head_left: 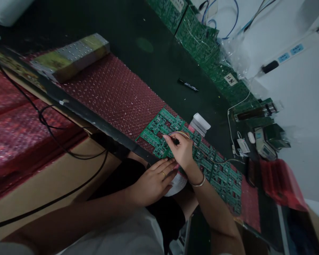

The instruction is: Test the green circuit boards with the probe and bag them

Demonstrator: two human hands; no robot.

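Note:
Green circuit boards (pixel 227 180) lie in a row along the table's near edge, on red bubble wrap (pixel 117 94). Over the leftmost board (pixel 159 131), my right hand (pixel 182 148), with a bangle at the wrist, is closed in a pinch. What its fingers hold is too small and dark to make out. A thin cord (pixel 224 162) curves over this hand and trails right across the boards. My left hand (pixel 158 180), wearing a ring, has its fingers stretched out flat at the board's near edge. Below the hands, a round white object (pixel 177 185) is partly covered.
A long perforated metal case (pixel 74 55) sits on the bubble wrap at left. A black marker (pixel 188 85) and a small open white box (pixel 200 124) lie beyond the boards. Wrapped green board stacks (pixel 202 42) line the wall. Black cables (pixel 50 127) hang by the near edge.

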